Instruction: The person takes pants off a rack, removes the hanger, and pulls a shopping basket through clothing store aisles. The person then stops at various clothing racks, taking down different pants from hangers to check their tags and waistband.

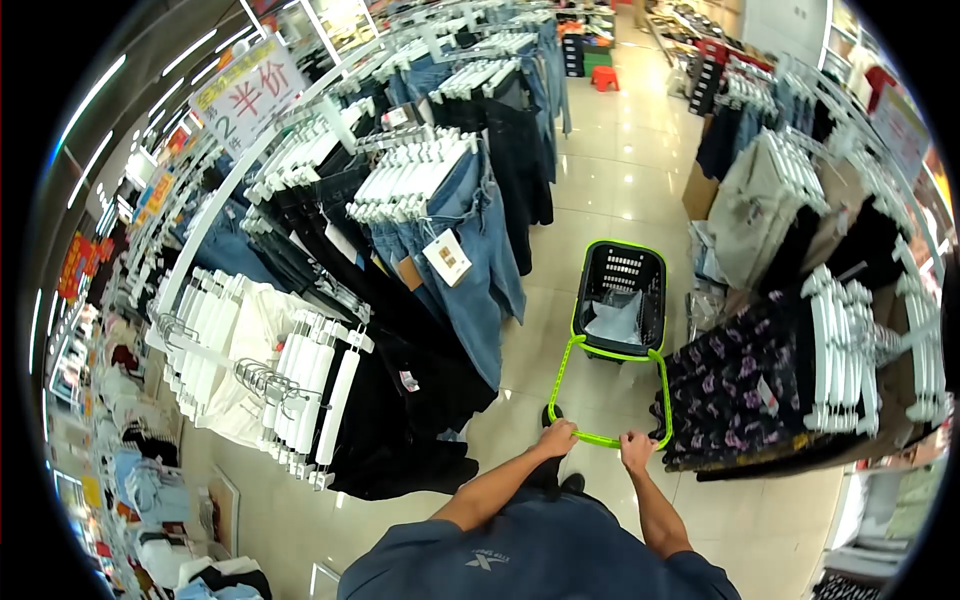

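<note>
A black shopping basket (652,300) with a lime-green rim is on the tiled floor in front of me. Inside it lies a folded light grey-blue item (614,318), whose kind I cannot make out. The basket's long green pull handle (598,439) is raised toward my body. My left hand (557,437) grips the left part of its crossbar, fingers closed round it. Closed on the right part of the same bar is my right hand (637,450).
Racks of jeans (470,240) and black trousers (400,420) line the left. On the right hang dark floral garments (745,370), close to the handle, and light grey trousers (750,215). A tiled aisle (600,180) runs ahead to a red stool (605,78).
</note>
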{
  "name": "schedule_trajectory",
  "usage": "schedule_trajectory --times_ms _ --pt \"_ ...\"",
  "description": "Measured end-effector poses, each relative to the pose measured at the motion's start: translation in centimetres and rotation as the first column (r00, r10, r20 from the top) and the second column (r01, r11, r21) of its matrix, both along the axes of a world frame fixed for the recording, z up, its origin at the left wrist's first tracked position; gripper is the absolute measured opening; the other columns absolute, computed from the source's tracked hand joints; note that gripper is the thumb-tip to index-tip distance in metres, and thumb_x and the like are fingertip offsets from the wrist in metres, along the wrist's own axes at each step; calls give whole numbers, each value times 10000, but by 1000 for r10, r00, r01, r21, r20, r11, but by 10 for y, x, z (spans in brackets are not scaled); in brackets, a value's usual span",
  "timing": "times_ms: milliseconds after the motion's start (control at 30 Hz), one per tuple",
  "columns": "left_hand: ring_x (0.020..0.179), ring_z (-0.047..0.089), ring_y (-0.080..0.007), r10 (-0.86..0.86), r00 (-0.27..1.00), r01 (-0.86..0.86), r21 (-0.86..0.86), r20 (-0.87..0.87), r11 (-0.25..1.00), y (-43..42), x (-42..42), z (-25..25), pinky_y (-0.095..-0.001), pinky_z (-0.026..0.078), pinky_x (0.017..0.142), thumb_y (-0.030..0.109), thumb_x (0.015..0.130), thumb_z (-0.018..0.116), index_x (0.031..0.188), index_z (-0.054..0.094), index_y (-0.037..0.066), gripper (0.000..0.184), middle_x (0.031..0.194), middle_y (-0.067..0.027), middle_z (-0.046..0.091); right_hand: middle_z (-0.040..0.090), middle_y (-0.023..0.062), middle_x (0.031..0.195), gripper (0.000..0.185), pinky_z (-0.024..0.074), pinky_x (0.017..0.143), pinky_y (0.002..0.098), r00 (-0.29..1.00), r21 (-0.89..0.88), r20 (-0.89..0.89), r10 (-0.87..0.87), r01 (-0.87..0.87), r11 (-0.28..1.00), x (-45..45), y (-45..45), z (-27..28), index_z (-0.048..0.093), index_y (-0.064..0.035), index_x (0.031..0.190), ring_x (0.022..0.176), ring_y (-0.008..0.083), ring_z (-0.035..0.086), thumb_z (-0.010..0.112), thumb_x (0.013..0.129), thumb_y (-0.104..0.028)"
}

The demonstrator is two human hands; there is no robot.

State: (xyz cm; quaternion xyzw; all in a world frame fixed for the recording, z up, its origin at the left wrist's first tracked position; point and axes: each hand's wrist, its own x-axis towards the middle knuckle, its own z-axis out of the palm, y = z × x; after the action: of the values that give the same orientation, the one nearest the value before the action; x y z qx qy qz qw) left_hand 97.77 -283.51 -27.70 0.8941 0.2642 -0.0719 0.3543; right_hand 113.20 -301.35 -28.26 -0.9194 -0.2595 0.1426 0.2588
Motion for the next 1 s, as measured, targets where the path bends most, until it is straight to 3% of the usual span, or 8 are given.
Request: schedule_trajectory --times_ms 267,367,433,500,600,800,933,1000 --pt "820 664 -276 13 985 67 -451 171 890 40 23 -102 -422 503 737 215 864 545 934 658 23 234 896 -124 683 643 175 1114 465 203 1029 570 888 -456 -441 131 -348 819 58 30 -19 685 -134 1049 1127 390 537 469 818 -475" --pt "857 668 -190 93 979 77 -748 183 659 83 45 -105 -375 512 693 214 895 505 997 642 32 249 933 -93 685 606 188 1192 529 174 1050 569 851 -502 -524 47 -353 789 78 52 -2 676 -108 1101 1183 379 496 469 835 -515" --pt "849 669 -169 344 928 -270 -895 -143 355 120 54 -75 -330 505 654 199 905 487 1054 614 41 252 950 -85 682 609 192 1183 549 223 1035 553 834 -556 -552 -2 -366 746 90 73 5 668 -83 1111 1171 381 502 474 828 -512" --pt "814 671 -152 502 808 -401 -912 -309 83 145 51 -81 -253 472 590 174 906 477 1134 561 55 271 961 -83 677 617 220 1146 522 360 960 493 874 -605 -485 -22 -317 730 99 94 4 699 -39 1008 1123 396 528 473 829 -474" --pt "640 655 -163 758 525 -669 -738 -386 87 183 25 -80 -263 435 479 197 881 527 931 622 67 169 812 -81 679 653 251 928 504 469 760 443 867 -405 -381 321 -468 785 128 116 -43 664 47 935 855 392 620 447 859 -401" --pt "542 625 -159 840 251 -893 -449 -481 10 215 -88 -122 -286 464 449 149 824 542 830 637 86 114 677 -56 645 598 220 678 595 482 514 346 521 -264 -850 -79 -292 919 133 235 -25 658 34 923 470 211 563 407 915 -506" --pt "524 616 -166 841 -32 -907 -338 -540 -251 198 -129 -120 -292 457 445 142 823 555 795 624 84 94 666 -63 635 646 269 877 730 482 787 412 606 -189 -621 496 -730 656 144 270 -31 657 61 927 837 337 641 317 927 -584" --pt "524 613 -170 808 -88 -856 -370 -583 -360 168 -140 -116 -295 456 450 146 830 556 786 623 79 104 671 -65 637 646 213 817 721 486 733 385 552 -184 -745 374 -710 680 150 272 -35 652 48 916 777 300 623 298 934 -580"
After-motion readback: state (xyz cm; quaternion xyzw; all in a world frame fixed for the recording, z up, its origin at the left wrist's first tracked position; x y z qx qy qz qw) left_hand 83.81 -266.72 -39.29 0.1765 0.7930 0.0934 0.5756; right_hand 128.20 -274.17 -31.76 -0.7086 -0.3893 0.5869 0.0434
